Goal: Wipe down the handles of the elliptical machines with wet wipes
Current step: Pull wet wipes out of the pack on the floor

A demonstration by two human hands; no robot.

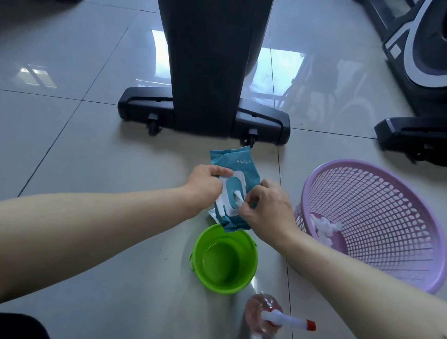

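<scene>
Here, over the tiled floor, left hand grips the teal wet-wipe pack by its left edge; right hand pinches a white wipe at the pack's opening. Green bucket sits just below the pack, purple basket to the right, spray bottle nearer. The machine base stands beyond; open floor to the left.

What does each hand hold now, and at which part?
The left hand grips the wipes pack at its left edge. The right hand pinches the white wipe sticking out of the opening.
</scene>
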